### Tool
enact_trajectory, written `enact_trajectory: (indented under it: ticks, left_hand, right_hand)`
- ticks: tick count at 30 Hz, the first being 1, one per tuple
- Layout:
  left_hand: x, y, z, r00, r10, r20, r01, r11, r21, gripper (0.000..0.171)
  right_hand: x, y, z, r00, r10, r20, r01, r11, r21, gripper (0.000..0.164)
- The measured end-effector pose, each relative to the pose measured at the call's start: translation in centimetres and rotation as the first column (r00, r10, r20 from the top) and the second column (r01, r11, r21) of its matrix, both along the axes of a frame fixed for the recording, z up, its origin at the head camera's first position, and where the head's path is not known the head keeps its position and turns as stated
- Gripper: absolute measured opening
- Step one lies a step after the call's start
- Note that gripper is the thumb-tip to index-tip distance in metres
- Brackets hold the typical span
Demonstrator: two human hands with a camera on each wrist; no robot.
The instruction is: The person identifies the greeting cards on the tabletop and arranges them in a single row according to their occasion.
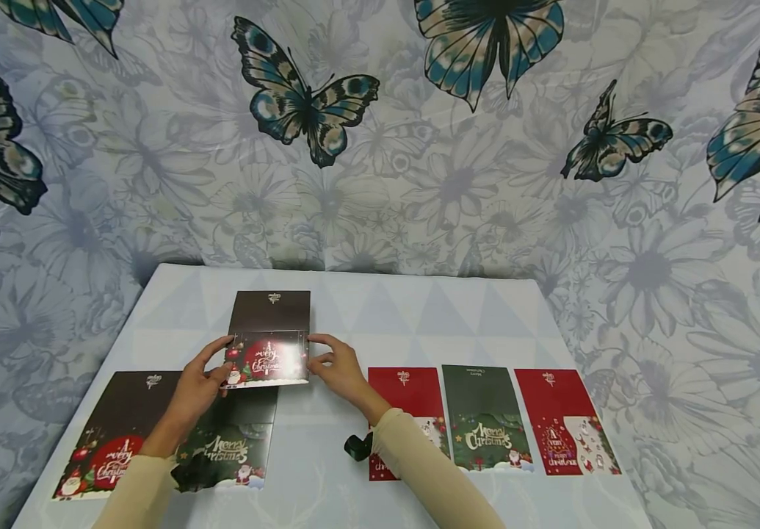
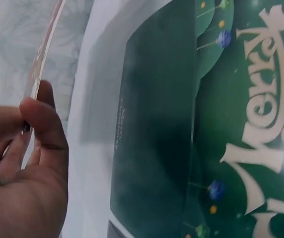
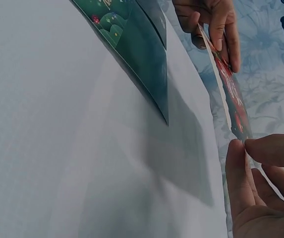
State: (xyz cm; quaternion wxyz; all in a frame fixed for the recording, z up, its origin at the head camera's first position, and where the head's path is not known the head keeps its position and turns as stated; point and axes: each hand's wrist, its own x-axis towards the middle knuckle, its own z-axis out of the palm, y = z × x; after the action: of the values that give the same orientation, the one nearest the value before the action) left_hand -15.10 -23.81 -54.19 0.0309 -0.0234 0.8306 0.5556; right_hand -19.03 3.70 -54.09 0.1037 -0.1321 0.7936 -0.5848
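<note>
Both hands hold a dark Christmas greeting card [image 1: 269,312] with a red round print, spread unfolded in front of me over the table. At its left edge my left hand [image 1: 196,389] pinches it between thumb and fingers. Thumb and forefinger of my right hand [image 1: 345,373] grip the opposite edge, seen close in the right wrist view. Below the left hand lies a green Merry Christmas card [image 1: 247,411], partly covered by hand and held card. A larger-looking dark card [image 1: 138,397] lies to its left, overlapped by the left forearm.
On the right side of the table [image 1: 327,470] lie a red card [image 1: 403,393], a green card [image 1: 475,397] and another red card [image 1: 548,397] in a row. The right forearm crosses the nearer red one. A butterfly-patterned cloth [image 1: 419,184] hangs behind the table's far edge.
</note>
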Motion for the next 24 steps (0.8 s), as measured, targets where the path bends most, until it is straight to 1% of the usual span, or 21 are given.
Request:
enact_trajectory:
  ticks: [5,8,11,15,18,21,24]
  left_hand:
    - [-0.5,-1.0,0.0,0.999,0.018,-0.03,-0.018,1.0,-0.015,0.054]
    - [-0.9,-1.5,-0.3,0.998,0.028,-0.047,-0.03,0.999,-0.035,0.053]
    - [-1.2,-1.8,-0.4,0.998,0.04,-0.05,-0.043,0.998,-0.052,0.053]
    - [-1.7,-2.1,-0.5,0.997,0.055,-0.049,-0.058,0.997,-0.058,0.051]
    - [-1.7,-2.4,-0.6,0.996,0.078,-0.05,-0.081,0.995,-0.058,0.044]
    - [-1.4,-2.5,-0.7,0.992,0.12,-0.05,-0.122,0.991,-0.05,0.036]
    - [-1.3,-2.5,-0.9,0.985,0.164,-0.05,-0.166,0.986,-0.022,0.034]
  right_hand:
    - [-0.6,-1.1,-0.4,1.0,0.008,-0.003,-0.008,1.0,-0.006,0.049]
    - [-0.9,-1.9,-0.5,1.0,0.015,-0.019,-0.014,1.0,0.007,0.047]
    - [-1.1,-2.5,-0.4,0.999,0.004,-0.034,-0.003,1.0,0.005,0.047]
    - [-1.6,-3.5,-0.4,0.999,-0.02,-0.033,0.019,1.0,-0.02,0.048]
    - [-1.8,-4.2,-0.3,0.999,-0.027,-0.031,0.027,1.0,-0.009,0.049]
    - [-1.9,-4.7,-0.3,0.999,-0.03,-0.04,0.03,0.999,0.011,0.05]
    - [-2.0,-5.0,-0.3,0.998,-0.031,-0.048,0.033,0.999,0.03,0.05]
